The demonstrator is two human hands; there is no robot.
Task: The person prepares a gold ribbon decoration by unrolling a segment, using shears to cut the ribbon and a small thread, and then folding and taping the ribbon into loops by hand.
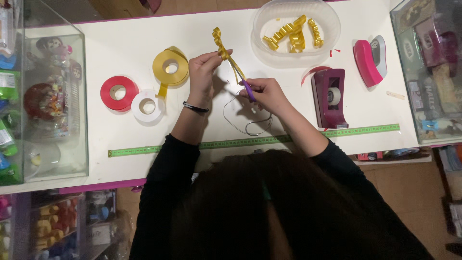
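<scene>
1. Head view: left hand (pixel 202 72) pinched shut on gold ribbon strip (pixel 226 53), above white table (pixel 125 43).
2. Right hand (pixel 267 94) closed round purple-handled scissors (pixel 248 90), blade against strip.
3. Gold ribbon roll (pixel 170 67), curls tub (pixel 269 14) nearby.

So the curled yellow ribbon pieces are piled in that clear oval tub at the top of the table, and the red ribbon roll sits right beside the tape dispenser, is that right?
Not quite. The head view shows the red ribbon roll on the left side of the table, next to the white roll and the yellow roll, far from the tape dispenser. The curled yellow pieces do lie in the clear oval tub.
</scene>
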